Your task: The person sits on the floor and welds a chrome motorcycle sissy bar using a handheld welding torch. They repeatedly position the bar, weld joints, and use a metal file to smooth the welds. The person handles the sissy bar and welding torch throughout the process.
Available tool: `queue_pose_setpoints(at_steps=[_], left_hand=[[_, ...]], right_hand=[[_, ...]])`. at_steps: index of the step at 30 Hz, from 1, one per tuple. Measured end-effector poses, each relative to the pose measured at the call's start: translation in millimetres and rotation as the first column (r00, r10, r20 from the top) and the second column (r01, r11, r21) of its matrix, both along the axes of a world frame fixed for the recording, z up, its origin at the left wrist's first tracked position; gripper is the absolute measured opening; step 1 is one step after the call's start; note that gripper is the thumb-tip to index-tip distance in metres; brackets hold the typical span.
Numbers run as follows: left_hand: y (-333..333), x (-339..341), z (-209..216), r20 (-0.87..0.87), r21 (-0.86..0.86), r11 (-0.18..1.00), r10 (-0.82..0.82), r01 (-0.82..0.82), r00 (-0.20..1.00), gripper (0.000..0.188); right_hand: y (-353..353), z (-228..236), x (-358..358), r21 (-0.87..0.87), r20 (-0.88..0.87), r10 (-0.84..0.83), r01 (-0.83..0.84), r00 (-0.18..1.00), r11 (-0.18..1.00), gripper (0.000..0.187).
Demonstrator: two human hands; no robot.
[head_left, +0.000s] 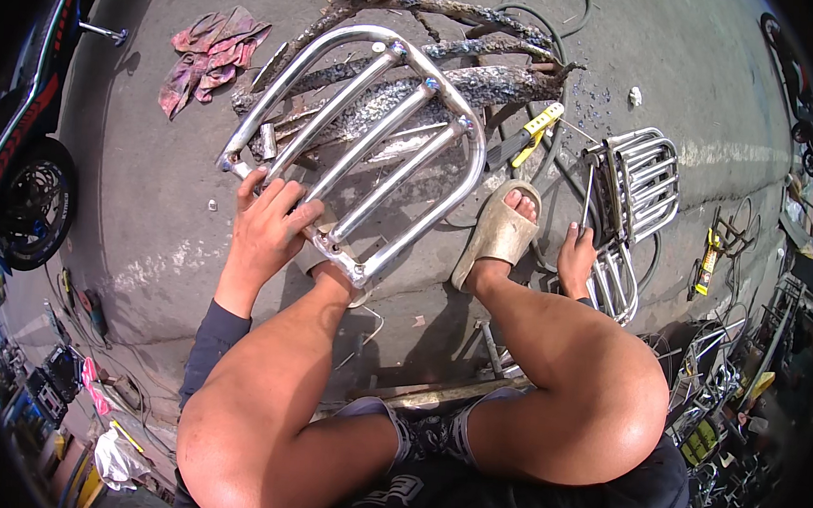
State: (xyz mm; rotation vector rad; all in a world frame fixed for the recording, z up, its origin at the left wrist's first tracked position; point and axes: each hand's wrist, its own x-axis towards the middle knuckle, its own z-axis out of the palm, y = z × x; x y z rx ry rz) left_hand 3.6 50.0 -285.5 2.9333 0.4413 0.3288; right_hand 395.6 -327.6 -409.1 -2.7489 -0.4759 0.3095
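A shiny tubular metal rack [394,123], with a rounded frame and several parallel bars, leans tilted over a spatter-covered metal stand [491,84]. My left hand [274,218] is closed on the rack's near crossbar, fingers curled over it. Bluish weld marks show at the bar joints. To the right, my right hand [576,260] grips a thin straight metal rod [588,195] that points away from me; its lower end is hidden in the fist. Beside that hand lie smaller shiny racks [648,180]. Between the stand and these racks rests a yellow and black welding electrode holder [530,136] with a thin electrode.
A crumpled reddish rag [212,59] lies on the concrete at far left. Dark cables [554,161] loop behind my sandalled right foot [499,227]. A motorcycle wheel [33,203] stands at the left edge. An angle grinder [94,312] lies lower left; metal frames [711,366] crowd the right.
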Motion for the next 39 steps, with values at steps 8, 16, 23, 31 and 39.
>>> queue_pose_setpoints(at_steps=[8, 16, 23, 31, 39], left_hand=[[-1, 10, 8, -0.021, -0.03, 1.0, 0.006, -0.007, 1.0, 0.058], [5, -1, 2, -0.107, -0.053, 0.999, -0.015, 0.01, 0.994, 0.048], [3, -3, 15, -0.188, 0.036, 0.999, 0.008, -0.002, 0.982, 0.044], [-5, 1, 33, 0.114, 0.275, 0.96, -0.082, 0.048, 0.99, 0.038], [-12, 8, 3, 0.025, 0.195, 0.979, -0.067, 0.06, 0.997, 0.029]], right_hand=[[61, 16, 40, -0.005, 0.167, 0.274, -0.277, 0.947, 0.961, 0.043], [192, -28, 74, -0.033, -0.588, 0.068, -0.108, 0.806, 0.994, 0.091], [190, -32, 67, 0.141, -0.708, -0.005, 0.149, 0.706, 0.979, 0.053], [157, 93, 41, 0.551, -0.824, 0.254, 0.61, 0.507, 0.569, 0.039], [115, 333, 52, 0.688, -0.594, 0.449, 0.131, 0.668, 0.714, 0.052]])
